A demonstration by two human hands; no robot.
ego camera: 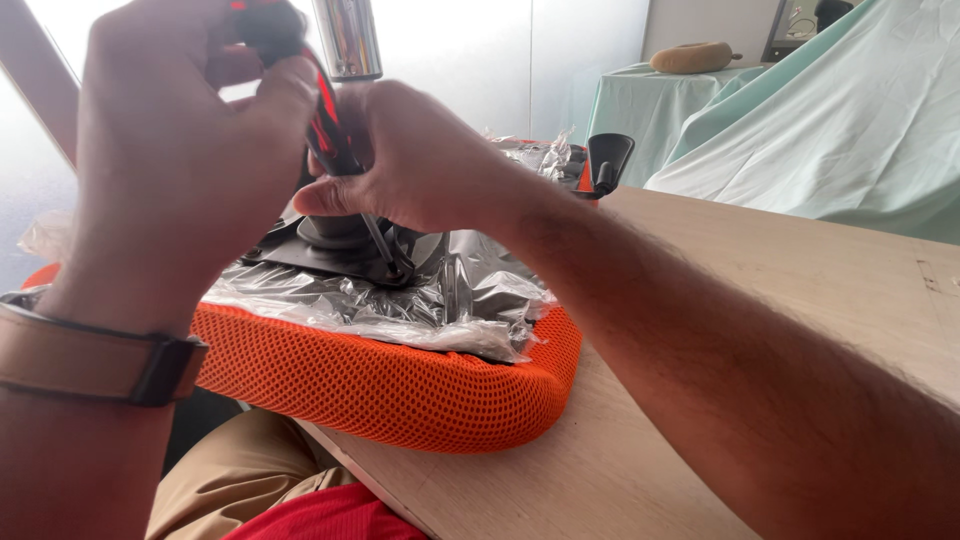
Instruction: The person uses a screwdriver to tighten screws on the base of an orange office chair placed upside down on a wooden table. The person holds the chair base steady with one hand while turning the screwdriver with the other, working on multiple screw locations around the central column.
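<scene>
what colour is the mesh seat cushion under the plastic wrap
Bright orange mesh seat cushion, seen best in the head view, lying beneath the clear plastic wrap.

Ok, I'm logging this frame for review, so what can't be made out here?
Head view only:
- Screwdriver: its handle is mostly covered by the left hand and right hand.
- Its tip at the black plate: too small to tell whether it sits on a screw.
- Chrome column: cut off by the top edge.
- Orange seat: its underside is veiled by plastic wrap.

Two hands, left point(180, 150) and right point(420, 160), one screwdriver point(325, 120), one orange seat cushion point(400, 385), one bench point(780, 290), one wristwatch point(100, 360).
</scene>
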